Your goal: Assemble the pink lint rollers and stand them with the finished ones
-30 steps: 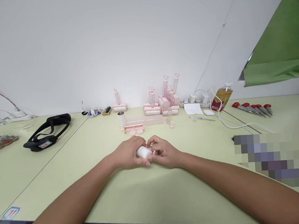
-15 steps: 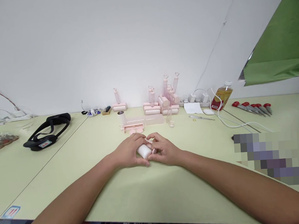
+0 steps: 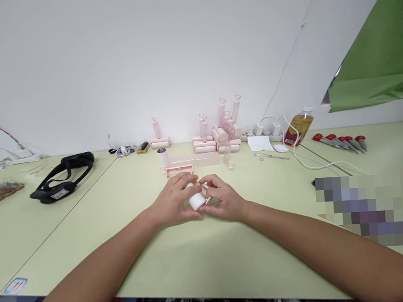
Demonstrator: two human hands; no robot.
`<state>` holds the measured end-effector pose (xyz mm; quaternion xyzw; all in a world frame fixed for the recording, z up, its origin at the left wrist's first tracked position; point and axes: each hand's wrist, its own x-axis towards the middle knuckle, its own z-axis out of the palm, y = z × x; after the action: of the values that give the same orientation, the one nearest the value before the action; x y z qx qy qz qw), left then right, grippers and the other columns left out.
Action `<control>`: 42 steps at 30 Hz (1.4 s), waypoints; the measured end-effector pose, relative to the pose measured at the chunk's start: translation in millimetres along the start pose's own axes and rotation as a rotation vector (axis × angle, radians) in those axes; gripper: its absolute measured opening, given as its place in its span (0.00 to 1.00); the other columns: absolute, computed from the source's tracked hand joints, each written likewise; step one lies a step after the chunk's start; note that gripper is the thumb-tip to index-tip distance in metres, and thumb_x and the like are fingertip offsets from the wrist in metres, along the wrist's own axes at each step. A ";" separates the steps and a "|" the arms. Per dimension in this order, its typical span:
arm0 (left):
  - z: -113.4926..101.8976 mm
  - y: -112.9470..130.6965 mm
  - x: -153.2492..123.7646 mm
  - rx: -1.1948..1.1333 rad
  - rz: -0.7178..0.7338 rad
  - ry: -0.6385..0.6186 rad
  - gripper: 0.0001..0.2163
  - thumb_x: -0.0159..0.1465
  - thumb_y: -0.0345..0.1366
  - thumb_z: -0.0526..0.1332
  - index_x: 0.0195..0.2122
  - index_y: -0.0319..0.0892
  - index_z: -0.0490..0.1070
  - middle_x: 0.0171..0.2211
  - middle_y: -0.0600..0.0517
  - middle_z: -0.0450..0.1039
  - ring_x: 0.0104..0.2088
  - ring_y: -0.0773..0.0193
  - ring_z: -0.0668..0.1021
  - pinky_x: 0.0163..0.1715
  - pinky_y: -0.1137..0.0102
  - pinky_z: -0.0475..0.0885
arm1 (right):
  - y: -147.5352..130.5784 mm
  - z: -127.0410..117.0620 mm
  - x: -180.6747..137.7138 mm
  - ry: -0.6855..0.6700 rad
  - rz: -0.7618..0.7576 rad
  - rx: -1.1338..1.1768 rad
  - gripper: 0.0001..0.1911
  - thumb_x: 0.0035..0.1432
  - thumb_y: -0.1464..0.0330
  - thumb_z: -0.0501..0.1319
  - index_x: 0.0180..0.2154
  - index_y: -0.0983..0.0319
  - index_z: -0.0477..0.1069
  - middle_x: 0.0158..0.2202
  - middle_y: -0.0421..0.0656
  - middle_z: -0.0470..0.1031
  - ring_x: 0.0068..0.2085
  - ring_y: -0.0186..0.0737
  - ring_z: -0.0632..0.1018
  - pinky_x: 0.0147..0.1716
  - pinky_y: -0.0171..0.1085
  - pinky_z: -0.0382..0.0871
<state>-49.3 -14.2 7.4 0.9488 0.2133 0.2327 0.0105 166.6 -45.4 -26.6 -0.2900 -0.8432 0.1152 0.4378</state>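
My left hand [image 3: 172, 200] is curled round a white lint-roller roll [image 3: 197, 201], which is tilted just above or on the table. From the other side, my right hand [image 3: 227, 200] pinches a small pink plastic part [image 3: 207, 198] against the roll's end; much of that part is hidden by my fingers. Just beyond my hands lies an open pink roller casing [image 3: 180, 170]. Behind it stands another white roll [image 3: 163, 158], beside long translucent pink covers [image 3: 207, 159].
Pink lint rollers [image 3: 204, 147] with upright handles are stacked by the wall. To the right are a drink bottle [image 3: 299, 127], a white cable [image 3: 311, 164], tweezers [image 3: 272, 156] and several red-capped tools [image 3: 339, 141]. A black head strap [image 3: 64, 177] lies at left.
The white roll has tipped more upright and shifted slightly right between my hands. Both hands keep their grip, with small finger movements.
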 end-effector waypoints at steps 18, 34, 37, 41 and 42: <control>13.1 15.8 -0.5 0.277 0.286 0.493 0.17 0.59 0.30 0.65 0.50 0.49 0.71 0.51 0.47 0.72 0.61 0.52 0.64 0.60 0.48 0.57 | -8.7 -6.7 6.3 0.266 -0.274 -0.220 0.04 0.56 0.71 0.63 0.29 0.62 0.68 0.53 0.53 0.61 0.53 0.48 0.70 0.47 0.44 0.73; 13.7 20.3 -3.9 0.210 0.174 0.346 0.23 0.63 0.28 0.59 0.59 0.46 0.62 0.61 0.42 0.60 0.66 0.48 0.55 0.60 0.48 0.60 | -5.7 -6.8 4.1 0.174 -0.184 -0.119 0.05 0.58 0.70 0.62 0.38 0.63 0.73 0.62 0.56 0.60 0.59 0.49 0.69 0.55 0.44 0.69; 11.8 12.8 0.4 0.113 0.111 0.208 0.24 0.65 0.32 0.57 0.63 0.44 0.56 0.62 0.40 0.58 0.65 0.49 0.56 0.58 0.50 0.63 | -1.2 -6.4 4.9 0.125 -0.048 -0.063 0.05 0.56 0.68 0.64 0.36 0.61 0.73 0.56 0.53 0.68 0.55 0.47 0.73 0.53 0.44 0.69; 11.0 5.6 4.0 0.064 0.102 0.114 0.24 0.65 0.47 0.58 0.60 0.44 0.61 0.55 0.43 0.68 0.58 0.52 0.66 0.55 0.56 0.65 | 3.2 -6.2 5.1 0.038 0.103 0.053 0.06 0.54 0.67 0.66 0.28 0.61 0.71 0.46 0.49 0.75 0.46 0.44 0.77 0.46 0.41 0.72; 10.8 5.7 4.2 0.068 0.077 0.102 0.24 0.64 0.50 0.58 0.58 0.44 0.63 0.54 0.44 0.69 0.55 0.53 0.68 0.54 0.57 0.65 | 4.0 -6.2 4.8 0.019 0.131 0.073 0.07 0.53 0.66 0.66 0.28 0.61 0.71 0.45 0.48 0.75 0.45 0.44 0.78 0.45 0.41 0.72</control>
<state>-38.8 -16.8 0.3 0.9430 0.1847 0.2735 -0.0417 171.0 -39.8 -21.5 -0.3296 -0.8134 0.1717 0.4476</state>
